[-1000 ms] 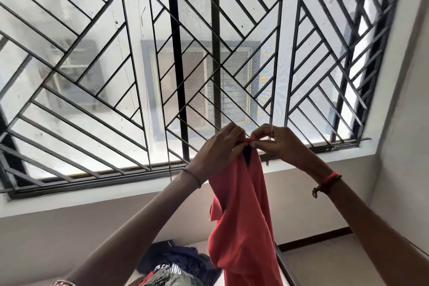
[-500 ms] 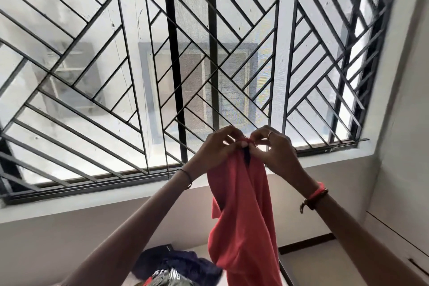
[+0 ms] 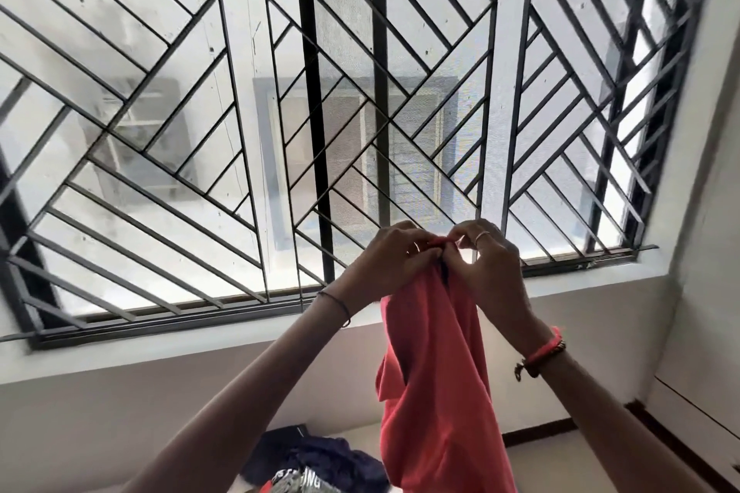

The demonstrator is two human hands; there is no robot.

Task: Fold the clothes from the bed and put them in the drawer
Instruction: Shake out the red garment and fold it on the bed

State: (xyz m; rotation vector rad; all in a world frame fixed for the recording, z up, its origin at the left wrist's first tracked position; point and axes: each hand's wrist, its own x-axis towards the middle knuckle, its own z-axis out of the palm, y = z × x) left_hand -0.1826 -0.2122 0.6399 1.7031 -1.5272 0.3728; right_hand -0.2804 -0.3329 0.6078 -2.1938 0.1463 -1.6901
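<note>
The person is holding a red garment (image 3: 436, 392) up in front of the barred window (image 3: 280, 132) with both arms raised. The cloth is hanging free under its own weight, which lets its shape be sorted out before any fold is made. The left hand (image 3: 384, 260) and the right hand (image 3: 492, 264) are meeting at the very top edge of the cloth, almost touching each other. The fingers (image 3: 404, 240) of each hand are curling inward and pinching the fabric there. A dark slit is showing just below the pinch, between the two hands; it may be a neck opening or a seam, but I cannot tell which. Because the hands are gripping one close spot rather than wide apart, the garment is falling in a narrow, bunched column, with a loose flap jutting out on its left side partway down. In my judgement the person is hunting for the right edge or corners to take hold of, so the folding itself is hardly begun. The other clothes (image 3: 320, 464), dark blue cloth and a grey piece with white lettering, are lying in a heap low in the view, to the left of the hanging garment, on what is probably the bed. No drawer is showing clearly. The next move is likely calling for the hands to slide apart along the top edge and spread the cloth flat.
</note>
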